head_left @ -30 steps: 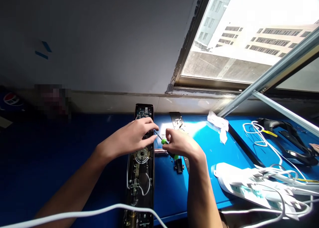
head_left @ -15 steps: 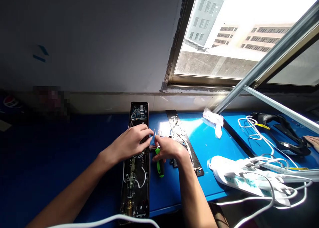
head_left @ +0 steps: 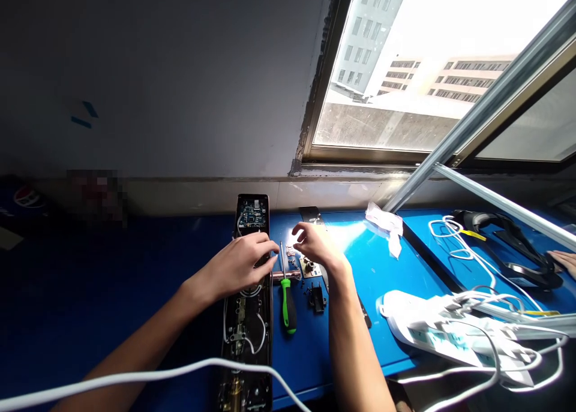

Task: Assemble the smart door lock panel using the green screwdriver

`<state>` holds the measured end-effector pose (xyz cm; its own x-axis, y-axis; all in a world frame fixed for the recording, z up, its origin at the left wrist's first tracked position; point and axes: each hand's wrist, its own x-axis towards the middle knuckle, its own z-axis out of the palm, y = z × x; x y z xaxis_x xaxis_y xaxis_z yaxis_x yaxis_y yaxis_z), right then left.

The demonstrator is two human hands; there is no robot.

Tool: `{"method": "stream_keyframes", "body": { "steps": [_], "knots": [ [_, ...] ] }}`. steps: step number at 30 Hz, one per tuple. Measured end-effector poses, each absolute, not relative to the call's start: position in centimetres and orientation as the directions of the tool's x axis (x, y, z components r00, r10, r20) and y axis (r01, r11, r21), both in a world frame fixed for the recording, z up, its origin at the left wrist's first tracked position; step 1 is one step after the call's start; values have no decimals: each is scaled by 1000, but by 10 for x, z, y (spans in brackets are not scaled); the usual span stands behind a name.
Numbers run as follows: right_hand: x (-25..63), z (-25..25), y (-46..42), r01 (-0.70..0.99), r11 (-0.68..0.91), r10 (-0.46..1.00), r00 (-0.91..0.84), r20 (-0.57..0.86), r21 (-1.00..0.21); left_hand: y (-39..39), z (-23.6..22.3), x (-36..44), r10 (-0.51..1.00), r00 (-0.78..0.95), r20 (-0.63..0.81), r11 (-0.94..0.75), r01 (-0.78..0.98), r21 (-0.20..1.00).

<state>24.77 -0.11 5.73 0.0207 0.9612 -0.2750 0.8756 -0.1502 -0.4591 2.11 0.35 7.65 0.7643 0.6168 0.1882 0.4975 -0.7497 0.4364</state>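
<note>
My left hand [head_left: 245, 259] lies over the middle of a long black housing [head_left: 245, 364], its bent fingers apart and reaching past the right edge. A circuit board [head_left: 252, 213] and white wires show inside the housing; what lies under the palm is hidden. To the right, my right hand [head_left: 315, 244] hovers over small parts with thumb and forefinger apart and nothing visible between them. A green and black screwdriver [head_left: 288, 307] lies on the table between housing and hand. Near it are a copper-coloured cylinder [head_left: 292, 275], a small metal-topped plate part [head_left: 310, 267] and a black plastic part [head_left: 317, 298].
Partly behind my right arm lies a black panel [head_left: 311, 213]. A white power strip [head_left: 405, 313] with tangled cables stands at right, near a clear plastic bag [head_left: 384, 220] and a black headset-like strap [head_left: 508, 238]. A metal strut [head_left: 450, 139] slants across. Another person's hand [head_left: 564, 261] shows at the right edge.
My right hand has moved up and right, off the screwdriver, uncovering the small parts. My left hand stays over the housing. The view has tilted up a little.
</note>
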Motion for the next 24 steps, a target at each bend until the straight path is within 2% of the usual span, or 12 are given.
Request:
{"method": "stream_keyframes", "body": {
  "steps": [7, 12, 19, 24],
  "knots": [
    [236, 34, 20, 899, -180, 916, 6, -402, -398, 11, 78, 21, 606, 767, 209, -761, 483, 432],
    [234, 28, 20, 890, -176, 926, 4, -377, -422, 25, 84, 10, 651, 721, 239, -722, 489, 489],
    [237, 40, 15, 806, -128, 988, 52, -146, -577, 47, 88, -13, 693, 669, 269, -694, 517, 502],
    [223, 69, -2, 689, 136, 975, 33, 219, -712, 57, 90, -33, 720, 659, 219, -670, 576, 469]
  ]
}}
